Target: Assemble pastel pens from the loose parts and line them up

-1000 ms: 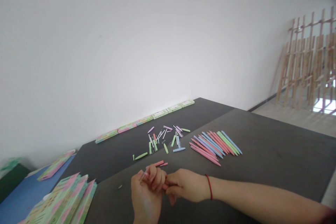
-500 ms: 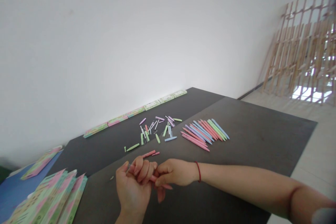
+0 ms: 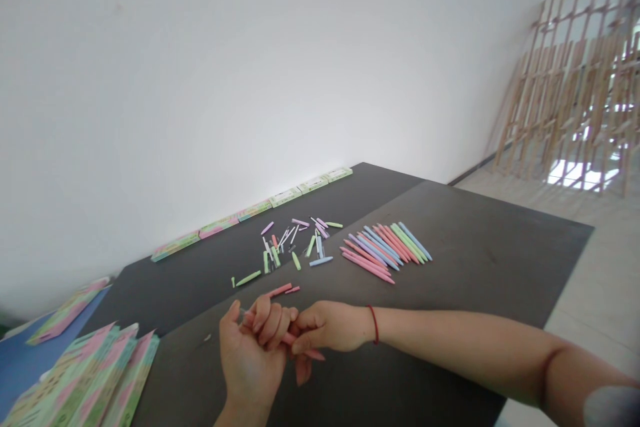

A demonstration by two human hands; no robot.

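Well, my left grip [image 3: 247, 347] (fingers curled) and right grip [image 3: 325, 328] both pinch a pink pen [image 3: 311, 351] at six o'clock on the desk [image 3: 475, 267].

thin red cord bracelet [image 3: 375, 324] on the right wrist [image 3: 361, 328].

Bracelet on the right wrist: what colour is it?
The thin bracelet is red, and it shows best in the head view.
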